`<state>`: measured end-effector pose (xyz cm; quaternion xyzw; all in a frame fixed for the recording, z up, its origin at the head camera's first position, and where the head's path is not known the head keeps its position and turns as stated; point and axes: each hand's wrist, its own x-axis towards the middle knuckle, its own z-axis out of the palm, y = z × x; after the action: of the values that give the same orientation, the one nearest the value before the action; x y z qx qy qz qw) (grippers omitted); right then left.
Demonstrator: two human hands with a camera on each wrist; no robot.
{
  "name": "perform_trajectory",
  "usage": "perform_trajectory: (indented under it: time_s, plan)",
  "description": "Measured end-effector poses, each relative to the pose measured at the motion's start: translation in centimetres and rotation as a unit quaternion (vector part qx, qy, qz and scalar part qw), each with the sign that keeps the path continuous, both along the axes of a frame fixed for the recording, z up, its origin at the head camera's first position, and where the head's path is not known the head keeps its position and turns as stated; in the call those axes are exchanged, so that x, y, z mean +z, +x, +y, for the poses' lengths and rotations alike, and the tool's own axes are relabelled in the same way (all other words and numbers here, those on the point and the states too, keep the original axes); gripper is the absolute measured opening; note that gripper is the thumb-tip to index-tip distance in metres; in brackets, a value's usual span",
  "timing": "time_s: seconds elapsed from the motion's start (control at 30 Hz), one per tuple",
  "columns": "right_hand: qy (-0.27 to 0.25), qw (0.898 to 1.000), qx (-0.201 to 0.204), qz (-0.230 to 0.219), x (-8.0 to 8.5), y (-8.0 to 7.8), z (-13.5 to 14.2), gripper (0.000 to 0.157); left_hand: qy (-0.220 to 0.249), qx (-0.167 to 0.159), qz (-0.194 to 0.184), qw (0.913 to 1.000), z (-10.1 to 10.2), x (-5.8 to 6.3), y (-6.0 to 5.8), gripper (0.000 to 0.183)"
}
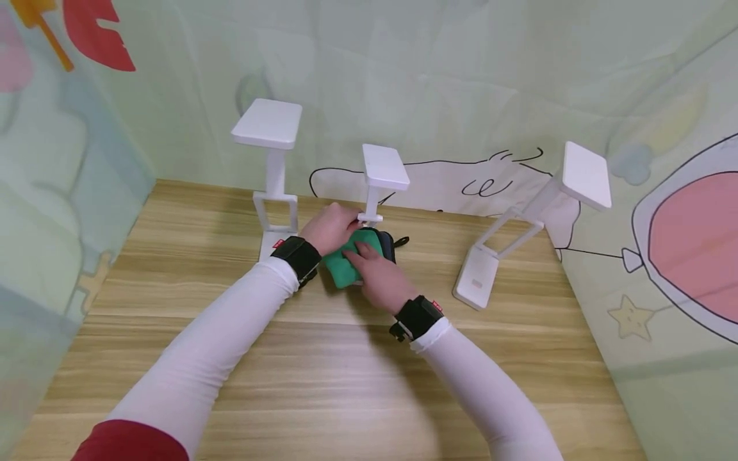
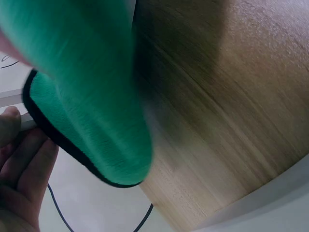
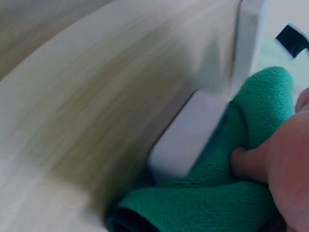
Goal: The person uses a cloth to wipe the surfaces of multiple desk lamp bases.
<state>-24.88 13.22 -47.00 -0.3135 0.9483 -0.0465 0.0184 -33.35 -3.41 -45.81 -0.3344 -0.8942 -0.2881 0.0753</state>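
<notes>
Between two taller lamps, a small white desk lamp (image 1: 385, 166) stands near the back of the table. My left hand (image 1: 330, 228) pinches its pale stem low down, below the lamp head; the left wrist view shows the fingers (image 2: 38, 162) around a light bar. With my right hand (image 1: 387, 280) I grip a green cloth (image 1: 343, 272), bunched under the thumb and fingers. In the right wrist view the cloth, edged in black, overlaps the lamp's white base (image 3: 186, 137) and covers part of it.
A white desk lamp (image 1: 268, 125) stands just left of my left hand, its base partly behind the wrist. Another lamp (image 1: 585, 176) leans at the right. A dark loop (image 1: 401, 241) sticks out beside the cloth. Printed fabric walls (image 1: 461, 83) border the wooden table (image 1: 300, 378).
</notes>
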Motion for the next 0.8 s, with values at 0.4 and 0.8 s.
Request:
perform_trajectory:
  time_s: [0.4, 0.8]
  plan:
    - [0.02, 0.997, -0.076, 0.004, 0.1, 2.2, 1.4, 0.056, -0.003, 0.0, 0.011, 0.9999, 0.1, 0.0, -0.1, 0.01]
    - [0.058, 0.998, -0.037, 0.011, 0.7, 6.0, 0.1, 0.053, 0.002, 0.013, -0.007, 0.9999, 0.3, -0.1, 0.0, 0.013]
